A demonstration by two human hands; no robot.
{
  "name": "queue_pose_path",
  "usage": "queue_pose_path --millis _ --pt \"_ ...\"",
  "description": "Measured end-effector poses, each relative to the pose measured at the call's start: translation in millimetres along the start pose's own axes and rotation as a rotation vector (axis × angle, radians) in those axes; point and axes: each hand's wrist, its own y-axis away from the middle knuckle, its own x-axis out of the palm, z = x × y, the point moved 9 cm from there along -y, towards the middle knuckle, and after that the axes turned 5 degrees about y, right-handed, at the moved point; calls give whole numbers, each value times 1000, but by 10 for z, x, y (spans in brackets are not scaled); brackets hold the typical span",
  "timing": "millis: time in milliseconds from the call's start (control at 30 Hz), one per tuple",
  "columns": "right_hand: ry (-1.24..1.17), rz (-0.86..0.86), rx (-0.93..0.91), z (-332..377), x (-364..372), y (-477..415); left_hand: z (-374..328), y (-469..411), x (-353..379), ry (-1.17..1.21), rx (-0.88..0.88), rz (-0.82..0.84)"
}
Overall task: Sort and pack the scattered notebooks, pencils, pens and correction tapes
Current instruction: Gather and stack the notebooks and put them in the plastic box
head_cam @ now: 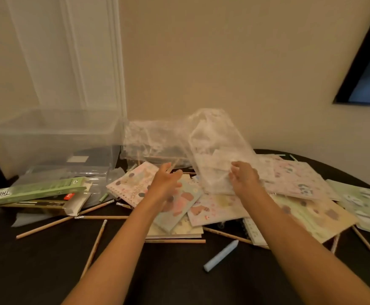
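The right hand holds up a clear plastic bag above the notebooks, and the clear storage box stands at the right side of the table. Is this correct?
Not quite. The head view shows the clear storage box at the left side of the table, not the right. The rest is correct: the right hand holds up the clear plastic bag above the notebooks.

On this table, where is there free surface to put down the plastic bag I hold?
The bare table nearest you is free: between the slanted pencil and the light blue pen, and left of that pencil. Crowded: the notebooks in the middle and right, the green box at left.
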Motion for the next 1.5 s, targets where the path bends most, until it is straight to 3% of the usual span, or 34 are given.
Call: queue_pose_path --millis 67,133,267,367,433,500,533,567,667,833,900,1033,1133,1400,1500 --pt "133 -14 47 -137 -74 -7 128 122 239 -41 -35 183" --pt "182 -63 101 -220 -150 -14 160 195 299 -93 -24 216" --pt "352 -162 -37 -86 -251 61 38 178 -38 -174 27 -81" --pt "508 -298 -437 187 -190 426 -54 286 -422 -646 112 -357" --pt "743 -360 -797 344 54 795 2 352 -600 -887 95 -420" --pt "1006 -325 -1091 349 392 1059 165 367 -753 -921 -12 -413" --pt "1105 -229 -1157 301 557 1079 232 363 -801 -894 -49 -404" --pt "1169 -73 -1127 214 709 1023 279 363 -842 -846 -70 -406" --pt "1364 360 -772 -222 980 741 346 350 -914 -642 -98 -451" --pt "1684 362 -652 -439 941 451 523 289 -962 -76 -175 -465" --pt "1719 382 -621 -462 939 397 539 310 -954 1 -166 -524" --pt "1692 425 -531 -494 985 305 392 372 -932 11 -38 -679" --pt "1599 445 -481 -477 952 284 291 323 -826 220 21 -569" --pt "517 579 -183 -106 824 414 -37 510 -885 277 74 -357" --pt "380 599 -159 82 718 435 -197 589 -890 134 97 -245"
